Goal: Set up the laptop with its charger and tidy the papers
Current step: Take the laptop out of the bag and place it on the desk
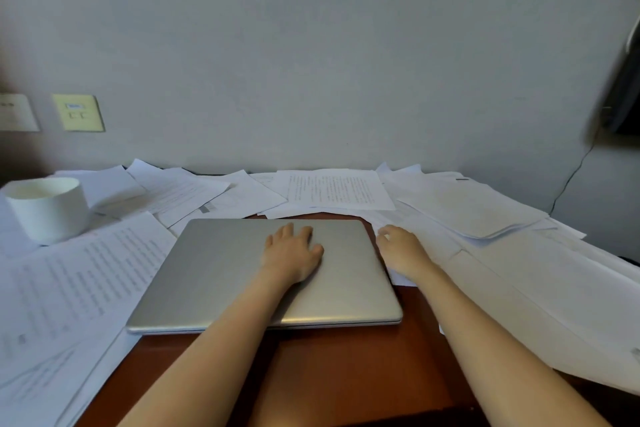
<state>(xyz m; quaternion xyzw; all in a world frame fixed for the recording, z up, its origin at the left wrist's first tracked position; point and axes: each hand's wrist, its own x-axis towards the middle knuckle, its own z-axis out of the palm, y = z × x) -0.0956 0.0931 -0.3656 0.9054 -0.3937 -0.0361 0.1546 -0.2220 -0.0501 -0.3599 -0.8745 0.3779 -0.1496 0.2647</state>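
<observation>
Laptop [214,274] lies closed on the tabletop [346,374] amid loose papers [79,288]; probably rigid, fairly heavy and smooth-lidded, it is best lifted by its side edges. Left hand [294,253] rests on it, fingers spread flat; right hand [401,250], just beside, seems loosely curled, empty.

Bare forearms [211,340] lead to the left hand [292,255] and right hand [401,251].
</observation>
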